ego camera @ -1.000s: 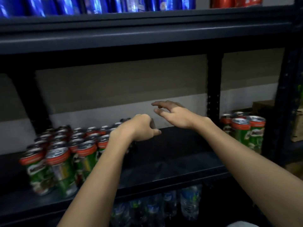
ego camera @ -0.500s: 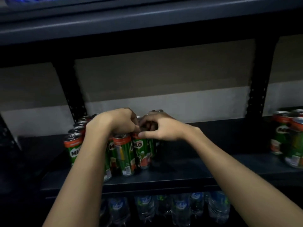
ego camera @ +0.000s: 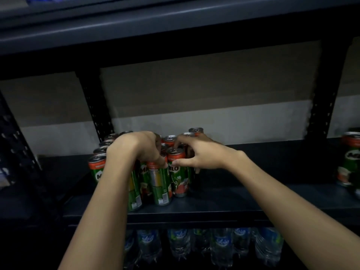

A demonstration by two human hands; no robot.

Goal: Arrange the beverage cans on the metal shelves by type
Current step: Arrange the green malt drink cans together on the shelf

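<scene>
Hands, left hand (ego camera: 144, 148) and right hand (ego camera: 202, 152), grip Milo cans (ego camera: 161, 184) on shelf (ego camera: 214, 205).

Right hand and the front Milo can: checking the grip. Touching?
Touching. The head view shows the right hand with thumb and fingers curled round the front Milo can's top.

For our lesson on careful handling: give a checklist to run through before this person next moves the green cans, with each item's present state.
1. Left hand grips a can top in the green cans cluster: ok.
2. Right hand fingers curled round a can: ok.
3. Cans upright: ok.
4. Shelf space to the right bare: ok.
5. Cluster all one type: front ones ok, back labels cannot tell.
6. Second can group apart at far right: not ok.
</scene>
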